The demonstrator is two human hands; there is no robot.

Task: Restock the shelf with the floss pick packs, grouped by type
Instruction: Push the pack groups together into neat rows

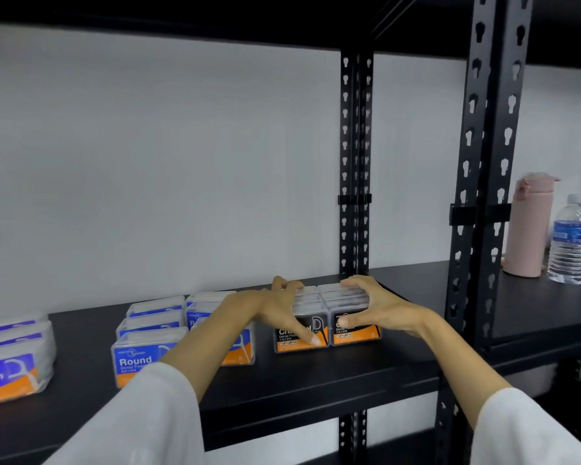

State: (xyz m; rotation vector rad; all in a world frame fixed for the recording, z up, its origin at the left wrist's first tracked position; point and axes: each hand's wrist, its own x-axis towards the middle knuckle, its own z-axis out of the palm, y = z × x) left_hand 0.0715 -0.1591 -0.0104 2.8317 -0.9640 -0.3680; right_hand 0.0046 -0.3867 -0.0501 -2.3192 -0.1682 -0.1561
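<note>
Two rows of black-and-orange charcoal floss pick packs (356, 330) stand on the black shelf (316, 374), near its right post. My left hand (282, 310) presses against the left row, thumb across the front label, fingers on top. My right hand (373, 307) cups the right row from the right, thumb on the front pack. Left of them are blue "Round" floss pick packs (138, 354) in two rows. Further left, at the frame edge, lie purple-blue "Smooth" packs (10, 367).
A black slotted upright (354, 162) stands behind the charcoal packs; a thicker post (483, 196) is to the right. On the neighbouring shelf stand a pink flask (529, 226) and a water bottle (571, 239). White wall behind.
</note>
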